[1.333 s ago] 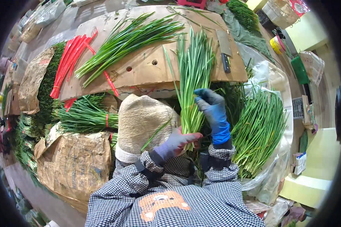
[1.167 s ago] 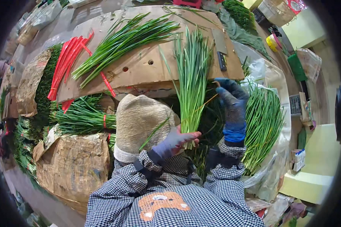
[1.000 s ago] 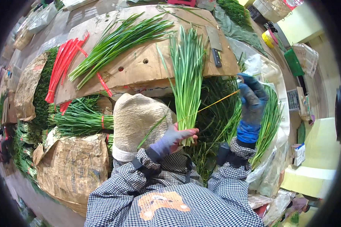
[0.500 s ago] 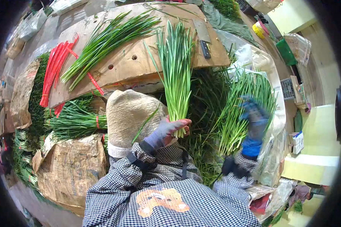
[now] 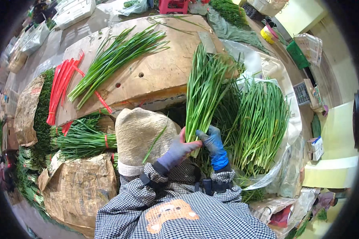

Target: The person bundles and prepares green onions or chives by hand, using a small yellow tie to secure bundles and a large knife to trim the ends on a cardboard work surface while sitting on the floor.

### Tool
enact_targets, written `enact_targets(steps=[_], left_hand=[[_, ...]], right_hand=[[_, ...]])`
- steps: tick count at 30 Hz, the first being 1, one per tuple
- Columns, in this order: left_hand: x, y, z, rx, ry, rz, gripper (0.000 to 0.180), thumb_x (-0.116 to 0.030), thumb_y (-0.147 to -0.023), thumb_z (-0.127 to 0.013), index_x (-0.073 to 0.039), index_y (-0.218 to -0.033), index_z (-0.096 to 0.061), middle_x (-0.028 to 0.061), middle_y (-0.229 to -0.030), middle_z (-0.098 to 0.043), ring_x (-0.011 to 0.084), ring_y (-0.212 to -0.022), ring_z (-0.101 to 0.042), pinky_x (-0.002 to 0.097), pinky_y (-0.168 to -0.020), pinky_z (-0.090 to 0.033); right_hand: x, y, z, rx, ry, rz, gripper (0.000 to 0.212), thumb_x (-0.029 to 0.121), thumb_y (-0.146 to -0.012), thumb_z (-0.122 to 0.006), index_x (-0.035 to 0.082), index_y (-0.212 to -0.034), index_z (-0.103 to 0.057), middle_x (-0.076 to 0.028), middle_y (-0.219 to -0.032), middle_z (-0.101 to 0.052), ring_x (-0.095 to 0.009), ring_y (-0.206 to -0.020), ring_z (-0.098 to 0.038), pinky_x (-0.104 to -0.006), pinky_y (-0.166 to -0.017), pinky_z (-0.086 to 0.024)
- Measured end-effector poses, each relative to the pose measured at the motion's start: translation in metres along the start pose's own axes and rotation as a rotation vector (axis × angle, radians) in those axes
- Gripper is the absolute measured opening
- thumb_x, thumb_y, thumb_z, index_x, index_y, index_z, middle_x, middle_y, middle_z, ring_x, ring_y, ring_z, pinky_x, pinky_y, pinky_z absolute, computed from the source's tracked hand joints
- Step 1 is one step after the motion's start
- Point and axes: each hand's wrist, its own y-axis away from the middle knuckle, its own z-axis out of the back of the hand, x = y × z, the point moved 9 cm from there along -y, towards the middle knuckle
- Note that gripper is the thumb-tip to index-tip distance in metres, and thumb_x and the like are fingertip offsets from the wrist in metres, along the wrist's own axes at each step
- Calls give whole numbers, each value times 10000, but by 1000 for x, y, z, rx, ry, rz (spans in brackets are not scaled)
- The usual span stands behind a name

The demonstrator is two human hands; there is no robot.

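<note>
My left hand [image 5: 179, 149], in a grey-purple glove, is closed round the lower stems of a bunch of garlic chives [image 5: 205, 91]. The leaves stand up and lean over the wooden board's right end. My right hand [image 5: 212, 144], in a blue glove, is closed on the same stems from the right, its fingers meeting the left hand's. A large loose pile of garlic chives [image 5: 261, 123] lies right of my hands. On the board [image 5: 163, 67] rests another loose bunch of chives [image 5: 115, 59]. A broad metal blade [image 5: 206, 42] lies there too, its lower part hidden behind the held leaves.
Red ties [image 5: 62, 85] hang over the board's left edge. Below them lie chive bundles [image 5: 83, 137] bound in red, beside brown sacking [image 5: 77, 189]. Beige cloth [image 5: 141, 133] covers my knee. A pink stool [image 5: 173, 6] stands beyond the board, and a dark crate [image 5: 301, 93] at right.
My right hand has come left from the loose pile to the held bunch and closed on its stems. The bunch has shifted right and looks fuller. The view has tilted slightly.
</note>
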Motion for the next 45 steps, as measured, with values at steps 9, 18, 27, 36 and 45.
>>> enact_targets(steps=[9, 18, 27, 36, 45], left_hand=[[-20, 15, -27, 123, 68, 171, 377, -116, -764, -689, -38, -1103, -544, 28, -985, -599, 113, -879, -566, 258, -750, -475], [-24, -10, 25, -186, 20, 113, 136, -78, -804, -601, -19, -923, -571, 67, -814, -606, 182, -702, -602, 324, -639, -516], [-26, 5, 11, -30, 336, 198, 292, -139, -807, -635, -61, -1056, -503, 77, -881, -612, 198, -825, -623, 325, -701, -541], [-16, 5, 22, -92, 188, 225, 170, -110, -788, -632, -45, -933, -571, 54, -837, -611, 156, -736, -603, 290, -641, -504], [-13, 5, 15, 53, 90, 141, 291, -102, -745, -649, -39, -1016, -562, 54, -888, -610, 147, -800, -593, 303, -717, -488]], right_hand=[[25, 7, -4, 10, -276, 61, 239, 129, -800, -627, -11, -993, -627, -30, -894, -648, -102, -787, -586, -270, -716, -478], [42, -41, -21, 125, 194, 153, 299, 211, -816, -629, 16, -1040, -607, -116, -904, -650, -186, -792, -618, -309, -711, -477], [41, -34, -20, 137, 357, 164, 258, 209, -811, -626, 40, -1006, -632, -139, -821, -616, -243, -743, -598, -334, -674, -463], [74, -18, -9, -22, 252, 176, 182, 139, -745, -655, 30, -887, -624, -123, -761, -600, -253, -694, -601, -319, -663, -482], [76, -20, -37, 175, 462, 294, 111, 72, -700, -625, 8, -784, -591, -101, -722, -582, -202, -668, -589, -306, -625, -469]])
